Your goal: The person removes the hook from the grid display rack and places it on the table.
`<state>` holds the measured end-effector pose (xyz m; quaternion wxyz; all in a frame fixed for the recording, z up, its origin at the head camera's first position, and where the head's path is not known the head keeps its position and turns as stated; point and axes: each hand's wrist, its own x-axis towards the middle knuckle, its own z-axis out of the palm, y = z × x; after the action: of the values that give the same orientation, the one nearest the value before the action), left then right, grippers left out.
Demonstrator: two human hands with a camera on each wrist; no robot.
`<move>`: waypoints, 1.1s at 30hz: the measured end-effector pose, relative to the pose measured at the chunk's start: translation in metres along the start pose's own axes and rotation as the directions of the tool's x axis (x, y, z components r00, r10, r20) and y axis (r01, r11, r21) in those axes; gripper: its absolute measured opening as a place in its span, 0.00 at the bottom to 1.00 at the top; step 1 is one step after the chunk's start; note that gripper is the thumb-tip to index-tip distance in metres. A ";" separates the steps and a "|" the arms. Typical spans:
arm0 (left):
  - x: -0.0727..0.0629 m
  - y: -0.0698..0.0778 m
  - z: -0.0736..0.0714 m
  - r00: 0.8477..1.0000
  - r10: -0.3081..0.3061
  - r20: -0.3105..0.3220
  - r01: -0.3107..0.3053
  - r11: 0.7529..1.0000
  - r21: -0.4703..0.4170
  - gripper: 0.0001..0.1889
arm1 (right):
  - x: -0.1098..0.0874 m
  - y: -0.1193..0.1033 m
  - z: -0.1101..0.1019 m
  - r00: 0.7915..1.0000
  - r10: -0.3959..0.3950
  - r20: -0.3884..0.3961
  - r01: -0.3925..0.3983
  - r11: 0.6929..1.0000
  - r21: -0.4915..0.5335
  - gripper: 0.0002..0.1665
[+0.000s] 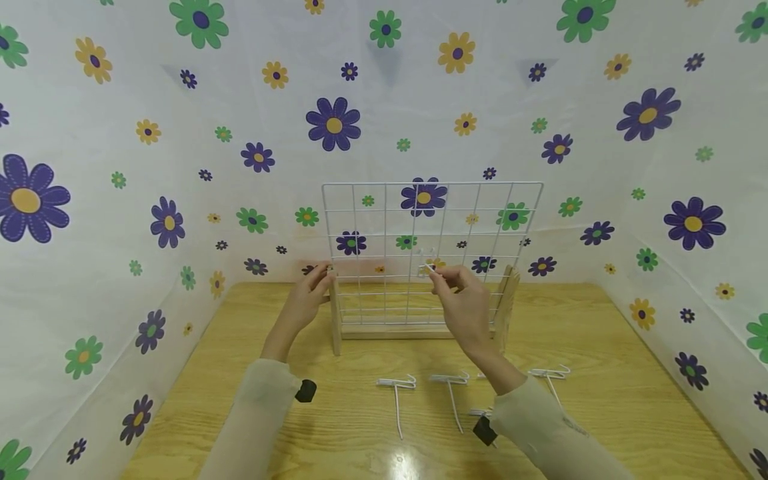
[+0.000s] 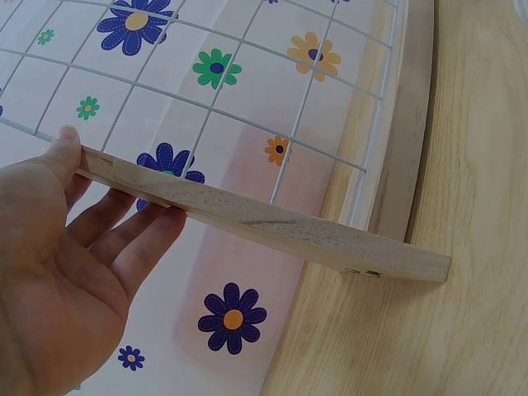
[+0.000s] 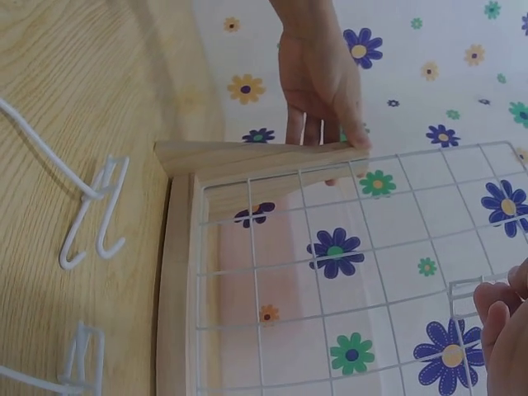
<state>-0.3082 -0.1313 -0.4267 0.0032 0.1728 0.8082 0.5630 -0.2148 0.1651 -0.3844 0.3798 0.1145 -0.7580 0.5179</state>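
Note:
A white wire grid panel (image 1: 433,183) stands upright in a wooden stand (image 1: 336,323). My left hand (image 1: 303,303) grips the upper end of the stand's left side post (image 2: 247,214), thumb on the top end and fingers along its outer side. Near the middle of the panel, my right hand (image 1: 467,303) pinches the arm of a white wire hook (image 3: 464,285) between thumb and fingers. The hook's bracket end overlaps the grid wires; part of the hook is hidden behind the fingers.
Several more white wire hooks lie on the wooden table in front of the stand, among them a left hook (image 1: 397,403), a middle hook (image 1: 451,380) and a right hook (image 1: 550,374). A flower-printed cloth (image 1: 258,100) encloses the table at the back and sides.

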 end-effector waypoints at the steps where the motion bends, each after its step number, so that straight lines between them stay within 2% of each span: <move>1: 0.000 0.000 0.000 1.000 0.001 0.000 -0.001 1.000 0.001 0.30 | 0.000 -0.001 -0.001 1.000 0.003 -0.003 -0.003 1.000 0.000 0.04; 19: 0.002 0.002 0.000 1.000 0.014 0.001 -0.014 1.000 0.008 0.30 | -0.017 -0.014 -0.026 0.999 0.027 0.021 -0.027 0.999 0.030 0.04; 33: 0.000 -0.001 0.001 1.000 -0.006 -0.004 0.006 1.000 0.009 0.31 | -0.037 -0.020 -0.042 0.994 0.097 0.047 -0.100 0.992 0.073 0.03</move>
<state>-0.3085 -0.1310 -0.4283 0.0023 0.1694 0.8112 0.5597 -0.1590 0.1846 -0.3893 0.3328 0.1024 -0.7505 0.5616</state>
